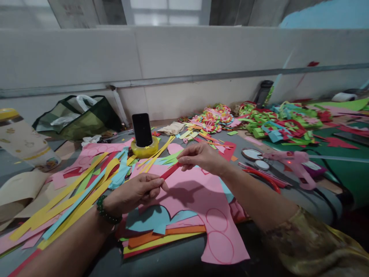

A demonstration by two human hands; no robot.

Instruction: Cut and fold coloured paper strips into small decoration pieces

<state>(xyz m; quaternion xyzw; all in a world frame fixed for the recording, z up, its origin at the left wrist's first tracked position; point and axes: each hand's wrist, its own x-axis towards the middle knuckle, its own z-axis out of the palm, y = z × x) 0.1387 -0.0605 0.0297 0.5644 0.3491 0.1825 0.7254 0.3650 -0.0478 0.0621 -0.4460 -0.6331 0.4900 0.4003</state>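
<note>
Stretched between the hands (148, 187), the strip (170, 170) looks red and narrow.

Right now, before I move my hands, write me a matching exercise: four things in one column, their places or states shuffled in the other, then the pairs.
1. Smartphone
2. Glue gun
3. Red paper strip
4. Beaded bracelet

A. Held between left hand and right hand
B. Dark green, worn just above the left hand
C. Propped upright at the yellow tape roll
D. Pink, with a small red light

Pairs: 1-C, 2-D, 3-A, 4-B
</note>
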